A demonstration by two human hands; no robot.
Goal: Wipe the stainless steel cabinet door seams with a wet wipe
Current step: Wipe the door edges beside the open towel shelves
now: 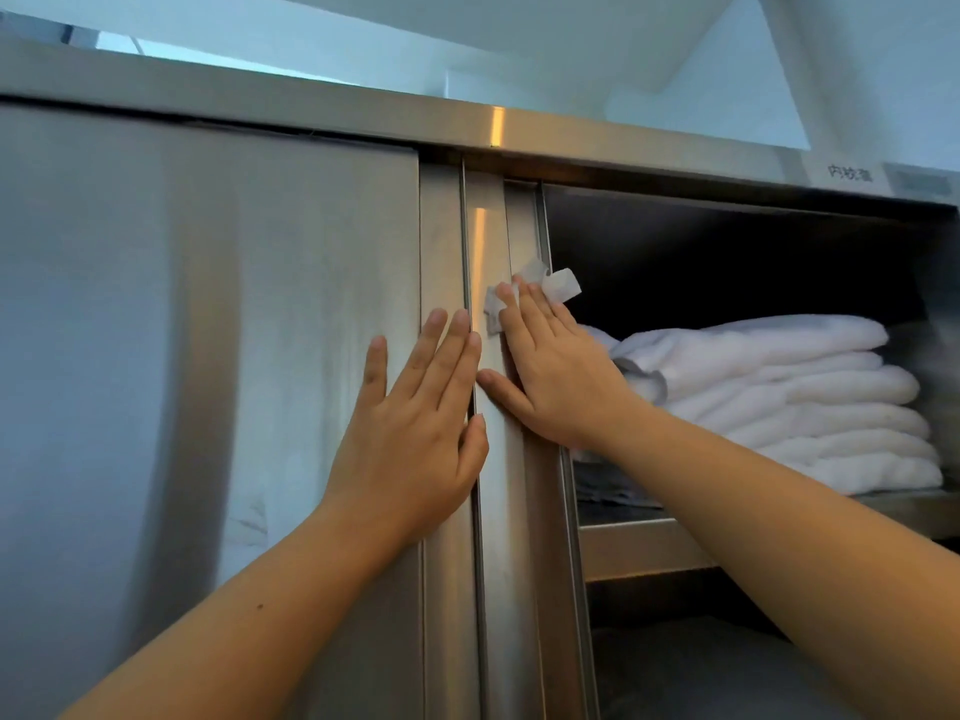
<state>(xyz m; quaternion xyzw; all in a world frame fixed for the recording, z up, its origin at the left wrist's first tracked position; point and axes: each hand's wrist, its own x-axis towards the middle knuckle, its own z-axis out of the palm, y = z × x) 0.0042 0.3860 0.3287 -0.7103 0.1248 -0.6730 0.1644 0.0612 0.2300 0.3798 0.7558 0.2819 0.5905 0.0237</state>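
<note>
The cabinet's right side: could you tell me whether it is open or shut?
Open: its dark interior and stacked white towels on a shelf are exposed.

We had free passage into the cabinet's (623, 142) open right bay, above the stacked white towels (779, 387) that crowded the shelf (644, 550). On the left, the closed steel door (208, 330) barred entry.

Wipe (563, 285) mostly under R hand (550, 376)
</note>
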